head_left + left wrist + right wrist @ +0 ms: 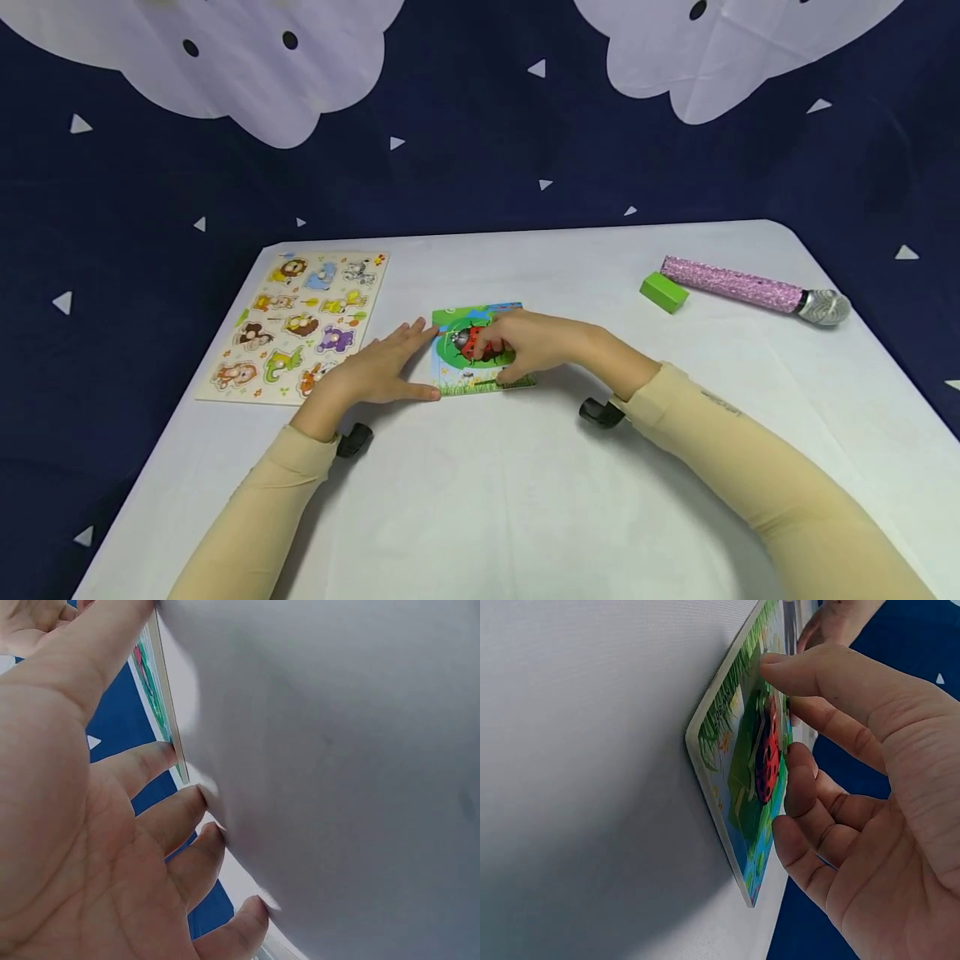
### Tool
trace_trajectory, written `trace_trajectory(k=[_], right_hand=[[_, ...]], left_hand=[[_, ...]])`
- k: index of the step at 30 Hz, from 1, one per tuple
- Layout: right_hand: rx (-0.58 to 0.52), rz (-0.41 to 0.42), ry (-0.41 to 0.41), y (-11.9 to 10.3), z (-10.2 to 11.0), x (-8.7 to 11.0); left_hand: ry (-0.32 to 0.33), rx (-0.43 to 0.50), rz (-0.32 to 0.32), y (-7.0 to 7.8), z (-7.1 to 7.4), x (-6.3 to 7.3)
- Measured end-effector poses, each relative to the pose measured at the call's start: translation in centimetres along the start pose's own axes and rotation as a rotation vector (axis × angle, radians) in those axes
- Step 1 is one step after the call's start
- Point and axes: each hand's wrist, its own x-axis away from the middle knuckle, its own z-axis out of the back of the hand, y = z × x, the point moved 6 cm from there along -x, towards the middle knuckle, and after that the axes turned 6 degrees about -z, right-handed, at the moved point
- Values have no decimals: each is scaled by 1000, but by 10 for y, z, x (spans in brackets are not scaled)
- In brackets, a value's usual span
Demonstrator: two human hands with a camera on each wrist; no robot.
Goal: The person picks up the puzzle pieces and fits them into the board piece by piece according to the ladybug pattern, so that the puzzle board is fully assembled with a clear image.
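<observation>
A small square puzzle board (487, 388) with a red ladybug piece (769, 769) lies flat on the table, grass printed along its near edge. My left hand (378, 367) is spread at the board's left side, thumb and forefinger tips at its edge. In the left wrist view the fingertips (196, 796) come down on the white cloth beside that edge. Over the board's right half is my right hand (543, 340), fingers bent loosely above the ladybug and thumb near the grass strip. Part of the ladybug is hidden under these fingers.
To the left lies a larger animal puzzle board (288, 325), partly behind the left hand. At the back right, a green block (663, 292) sits beside a pink glittery microphone (735, 283). A dark blue patterned backdrop (480, 167) stands behind the white table (480, 508).
</observation>
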Motion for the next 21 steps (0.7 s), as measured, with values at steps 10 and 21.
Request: trace_trajectory(k=[10,21], right_hand=[[-12,27,-28,-1,-5,-8],[-35,16,-59,-5,-7,-11]], left_hand=[[-2,-4,3,1,0,0],[10,-5,-10,0,-2,0]])
